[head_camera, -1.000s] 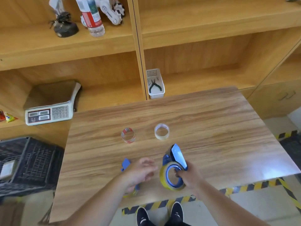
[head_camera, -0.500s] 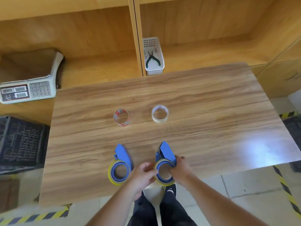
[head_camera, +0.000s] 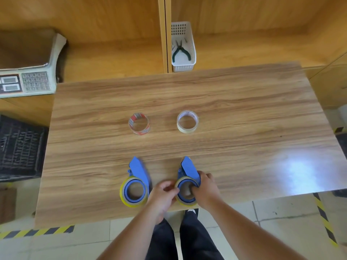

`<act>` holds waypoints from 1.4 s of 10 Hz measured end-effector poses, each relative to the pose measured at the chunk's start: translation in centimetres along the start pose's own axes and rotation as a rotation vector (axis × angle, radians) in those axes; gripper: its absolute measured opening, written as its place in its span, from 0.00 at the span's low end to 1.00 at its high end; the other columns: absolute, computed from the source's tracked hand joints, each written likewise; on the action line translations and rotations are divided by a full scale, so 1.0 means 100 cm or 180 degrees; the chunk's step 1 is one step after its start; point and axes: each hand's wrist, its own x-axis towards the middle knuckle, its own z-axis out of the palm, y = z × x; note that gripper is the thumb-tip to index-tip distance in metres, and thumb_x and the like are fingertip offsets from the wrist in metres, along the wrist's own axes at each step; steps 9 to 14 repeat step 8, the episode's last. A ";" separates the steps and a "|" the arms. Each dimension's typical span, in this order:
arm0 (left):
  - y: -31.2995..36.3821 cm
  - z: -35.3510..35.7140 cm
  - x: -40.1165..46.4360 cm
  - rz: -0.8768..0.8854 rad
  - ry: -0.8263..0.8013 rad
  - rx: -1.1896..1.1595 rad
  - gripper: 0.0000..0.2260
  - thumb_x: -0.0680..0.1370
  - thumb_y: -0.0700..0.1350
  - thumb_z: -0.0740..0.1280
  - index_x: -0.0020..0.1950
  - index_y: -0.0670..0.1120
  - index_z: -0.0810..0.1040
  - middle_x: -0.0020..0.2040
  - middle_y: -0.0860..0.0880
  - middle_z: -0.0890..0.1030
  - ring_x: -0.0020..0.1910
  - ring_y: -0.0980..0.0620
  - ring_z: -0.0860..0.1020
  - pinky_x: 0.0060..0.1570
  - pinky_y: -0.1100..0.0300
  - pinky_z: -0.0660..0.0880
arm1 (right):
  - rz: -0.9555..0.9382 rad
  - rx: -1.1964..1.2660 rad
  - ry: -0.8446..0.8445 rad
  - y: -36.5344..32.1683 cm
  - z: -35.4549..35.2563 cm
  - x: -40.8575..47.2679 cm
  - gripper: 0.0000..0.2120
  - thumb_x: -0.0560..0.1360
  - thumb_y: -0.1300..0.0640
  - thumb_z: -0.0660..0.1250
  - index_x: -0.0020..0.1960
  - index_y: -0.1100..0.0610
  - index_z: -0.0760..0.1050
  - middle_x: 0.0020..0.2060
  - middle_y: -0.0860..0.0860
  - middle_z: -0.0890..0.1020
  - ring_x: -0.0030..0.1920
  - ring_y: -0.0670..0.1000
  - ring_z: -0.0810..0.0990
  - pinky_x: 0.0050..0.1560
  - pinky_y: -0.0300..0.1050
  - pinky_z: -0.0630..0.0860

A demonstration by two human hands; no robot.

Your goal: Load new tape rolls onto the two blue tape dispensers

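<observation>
Blue right dispenser (head_camera: 188, 170) gripped by both hands, left (head_camera: 163, 194), right (head_camera: 205, 186).

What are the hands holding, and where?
Both hold the right blue tape dispenser: right hand with fingers in its ring, left hand pinching its left rim.

Both hands, left (head_camera: 163, 196) and right (head_camera: 205, 188), curled together.

Blue dispensers (head_camera: 139, 170), yellow tape (head_camera: 124, 197), wood-grain table (head_camera: 244, 113)
</observation>
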 end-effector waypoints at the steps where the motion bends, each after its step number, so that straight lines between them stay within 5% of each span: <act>1: -0.002 0.003 0.000 0.0014 0.0041 0.0007 0.12 0.78 0.41 0.73 0.60 0.53 0.79 0.55 0.52 0.84 0.53 0.54 0.84 0.54 0.58 0.83 | -0.0007 0.0011 0.0048 0.002 0.004 0.003 0.26 0.75 0.61 0.64 0.72 0.48 0.68 0.57 0.48 0.68 0.50 0.53 0.75 0.50 0.44 0.72; 5: -0.005 -0.003 0.000 0.0165 0.0022 0.0246 0.17 0.76 0.44 0.76 0.63 0.54 0.79 0.56 0.54 0.84 0.54 0.54 0.84 0.61 0.53 0.81 | 0.0149 0.0031 0.0074 0.005 0.005 0.002 0.32 0.73 0.55 0.69 0.75 0.48 0.62 0.66 0.52 0.69 0.62 0.57 0.75 0.62 0.53 0.76; 14: 0.023 -0.022 -0.038 0.0448 0.0095 0.0333 0.14 0.78 0.42 0.74 0.62 0.51 0.81 0.57 0.51 0.81 0.55 0.51 0.83 0.61 0.49 0.82 | 0.0152 0.0196 0.0399 0.000 -0.018 -0.017 0.37 0.69 0.52 0.71 0.76 0.50 0.62 0.69 0.54 0.67 0.64 0.59 0.74 0.60 0.58 0.78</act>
